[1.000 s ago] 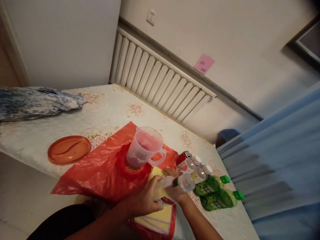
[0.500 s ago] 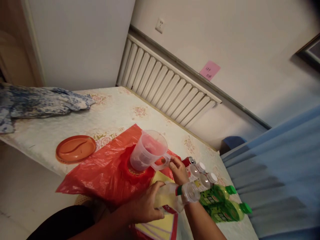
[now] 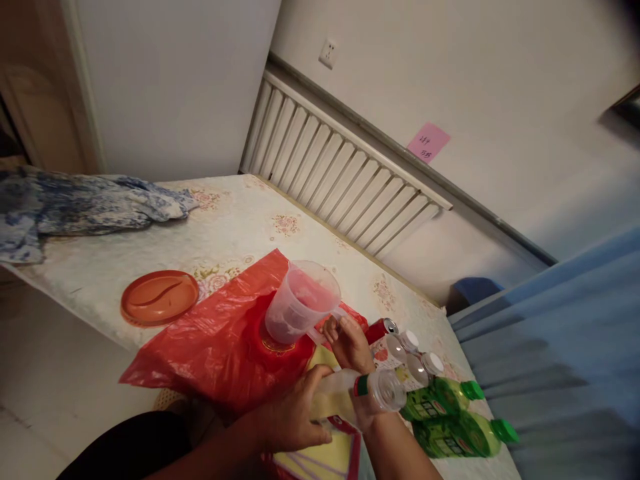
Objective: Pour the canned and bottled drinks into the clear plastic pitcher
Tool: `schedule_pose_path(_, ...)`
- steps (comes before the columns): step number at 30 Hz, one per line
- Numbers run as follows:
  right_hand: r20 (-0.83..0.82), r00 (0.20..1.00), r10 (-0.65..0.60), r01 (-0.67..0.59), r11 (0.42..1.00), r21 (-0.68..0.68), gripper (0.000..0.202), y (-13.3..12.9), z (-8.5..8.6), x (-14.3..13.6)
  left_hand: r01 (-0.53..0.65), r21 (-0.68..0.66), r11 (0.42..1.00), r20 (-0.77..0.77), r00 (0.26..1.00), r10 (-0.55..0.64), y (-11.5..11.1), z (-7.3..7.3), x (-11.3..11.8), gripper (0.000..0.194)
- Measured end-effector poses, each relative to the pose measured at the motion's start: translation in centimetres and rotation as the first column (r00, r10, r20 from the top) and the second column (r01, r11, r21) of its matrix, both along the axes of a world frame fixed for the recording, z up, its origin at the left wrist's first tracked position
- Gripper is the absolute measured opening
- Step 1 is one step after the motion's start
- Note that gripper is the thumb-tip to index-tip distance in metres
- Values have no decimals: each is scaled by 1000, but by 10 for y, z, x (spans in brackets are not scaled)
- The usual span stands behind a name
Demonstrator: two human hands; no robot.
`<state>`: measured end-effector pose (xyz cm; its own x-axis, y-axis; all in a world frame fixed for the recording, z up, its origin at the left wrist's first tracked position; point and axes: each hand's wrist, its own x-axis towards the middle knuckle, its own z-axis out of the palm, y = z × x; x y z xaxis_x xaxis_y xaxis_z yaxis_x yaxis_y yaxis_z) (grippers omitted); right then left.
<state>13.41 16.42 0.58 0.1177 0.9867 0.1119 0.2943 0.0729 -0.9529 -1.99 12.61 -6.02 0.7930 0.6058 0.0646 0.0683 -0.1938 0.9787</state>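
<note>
The left hand (image 3: 296, 421) has its grip partly closed around the body of a clear plastic bottle (image 3: 336, 396), with the thumb on the upper side and the fingers reaching round the lower side. The bottle is held above the tabletop (image 3: 330, 250), tilted well over; its uncapped neck projects past the fingertips, pointing away from the palm and across the front of the right wrist. The right hand (image 3: 350, 343) has its fingers curled at the handle of a translucent pink-tinted jug (image 3: 300, 303), the grip mostly closed there; how firmly it holds the handle cannot be told. The jug's body lies beyond the fingertips, outside the palm, slightly tilted in view and resting over a bright red scalloped piece (image 3: 260, 357) on a red plastic bag (image 3: 200, 340). A yellow sheet with a dark pink border (image 3: 320, 460) lies partly under the bottle and left hand. Beside the right hand stand a red drink can (image 3: 379, 330), two clear bottles with white caps (image 3: 400, 357) and two green bottles with green caps (image 3: 445, 417), grouped closely. An orange-red round dish (image 3: 160, 298) sits just beside the bag, and a blue-and-white patterned cloth (image 3: 110, 205) lies well apart, near the far-left edge.
</note>
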Motion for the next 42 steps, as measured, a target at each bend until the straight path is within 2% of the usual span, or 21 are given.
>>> schedule_pose_path(3, -164, 986, 39, -32, 998, 47, 45, 10, 4, 0, -12, 16, 1000, 17, 1000, 12, 2, 2, -2, 79)
schedule_pose_path(7, -270, 963, -4, 36, 993, 113, 47, 22, 18, 6, -11, 25, 1000, 9, 1000, 10, 3, 6, -4, 78)
schedule_pose_path(10, -295, 954, -46, 103, 978, 182, 45, 24, 40, 14, -17, 16, 1000, 1, 1000, 17, 3, 4, -3, 81)
schedule_pose_path(13, -347, 935, -64, 162, 952, 260, 42, 18, 69, 25, -25, 21, 999, 20, 999, 25, 4, 2, 0, 79)
schedule_pose_path(17, -429, 900, -76, 241, 907, 345, 41, 1, 115, 44, -26, 38, 999, 25, 999, 25, 7, 3, 5, 77)
schedule_pose_path(21, -450, 883, -132, 333, 852, 403, 42, -29, 160, 68, -13, 49, 999, 15, 1000, 13, 9, -2, 11, 75)
schedule_pose_path(26, -373, 892, -254, 407, 812, 420, 39, -81, 199, 96, -21, 59, 998, -7, 1000, 21, 11, -12, 25, 77)
schedule_pose_path(29, -274, 902, -334, 423, 812, 403, 39, -115, 212, 106, -25, 65, 998, -7, 1000, 26, 14, -11, 34, 79)
schedule_pose_path(32, -168, 894, -416, 448, 819, 358, 43, -145, 217, 115, -16, 57, 998, -4, 1000, 16, 18, -10, 42, 78)
schedule_pose_path(37, -49, 870, -491, 486, 837, 253, 47, -183, 216, 130, -8, 73, 997, -53, 999, 12, 24, -15, 54, 79)
schedule_pose_path(42, 14, 855, -518, 509, 844, 166, 48, -205, 213, 135, -9, 92, 996, -21, 1000, 10, 29, -22, 63, 73)
